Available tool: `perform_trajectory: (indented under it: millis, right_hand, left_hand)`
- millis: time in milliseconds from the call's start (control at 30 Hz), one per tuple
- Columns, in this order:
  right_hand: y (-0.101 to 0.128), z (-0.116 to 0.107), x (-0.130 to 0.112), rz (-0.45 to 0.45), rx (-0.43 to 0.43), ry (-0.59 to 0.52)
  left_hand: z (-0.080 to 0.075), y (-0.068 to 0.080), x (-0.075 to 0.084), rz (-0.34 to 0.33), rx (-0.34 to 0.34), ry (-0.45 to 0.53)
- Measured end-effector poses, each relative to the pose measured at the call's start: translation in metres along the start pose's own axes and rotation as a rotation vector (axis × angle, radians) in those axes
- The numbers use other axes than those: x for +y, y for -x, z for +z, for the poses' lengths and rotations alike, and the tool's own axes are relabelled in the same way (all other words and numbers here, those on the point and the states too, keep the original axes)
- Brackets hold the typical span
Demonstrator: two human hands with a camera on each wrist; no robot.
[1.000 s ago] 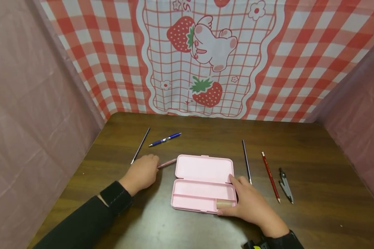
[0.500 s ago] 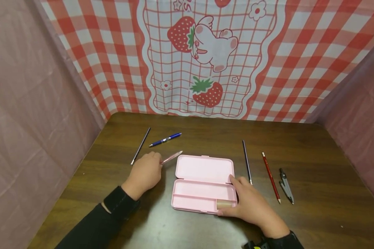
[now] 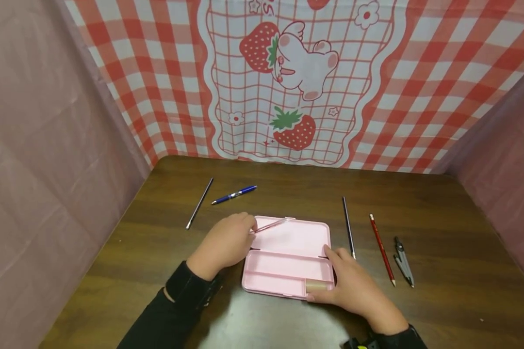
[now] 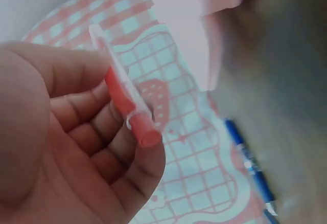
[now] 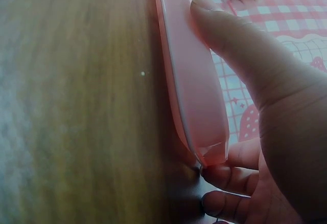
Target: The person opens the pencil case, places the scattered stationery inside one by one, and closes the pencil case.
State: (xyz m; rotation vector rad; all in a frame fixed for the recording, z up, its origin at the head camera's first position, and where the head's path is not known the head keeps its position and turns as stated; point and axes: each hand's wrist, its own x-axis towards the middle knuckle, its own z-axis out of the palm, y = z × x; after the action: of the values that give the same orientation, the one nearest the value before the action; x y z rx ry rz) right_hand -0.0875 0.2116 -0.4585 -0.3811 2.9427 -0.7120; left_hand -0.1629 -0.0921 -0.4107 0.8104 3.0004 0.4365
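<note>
My left hand [image 3: 227, 240] pinches a slim red pen with a clear barrel [image 3: 271, 225] between thumb and fingers, over the left part of the raised lid. The pen's red end [image 4: 148, 134] faces the camera in the left wrist view. A pink pencil case [image 3: 299, 236] lies opened out in the middle of the table, its lid folded back. My right hand [image 3: 353, 288] grips its right end, thumb at the near edge and fingers round the far side; the case wall [image 5: 196, 81] shows close in the right wrist view. A tan block [image 3: 316, 285] sits in the small right compartment.
On the left lie a dark thin pencil [image 3: 199, 203] and a blue pen [image 3: 234, 195]. To the right of the case are another dark pencil [image 3: 348, 225], a red pencil [image 3: 382, 249] and a grey compass [image 3: 403, 261]. A checked cloth [image 3: 170, 87] hangs behind the table.
My left hand has lifted the red pen from the table left of the case and carried it right, over the lid. The right hand stays at the case.
</note>
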Motion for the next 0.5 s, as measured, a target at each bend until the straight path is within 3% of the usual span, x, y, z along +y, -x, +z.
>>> perform_trajectory:
  millis: [233, 500]
  right_hand:
    - [-0.001, 0.0, 0.003, 0.008, -0.001, 0.001]
    - [0.0, -0.001, 0.003, 0.001, 0.006, 0.002]
  left_hand:
    - [-0.01, -0.001, 0.015, 0.068, -0.013, 0.056]
    - [-0.007, 0.007, 0.028, 0.182, 0.015, -0.014]
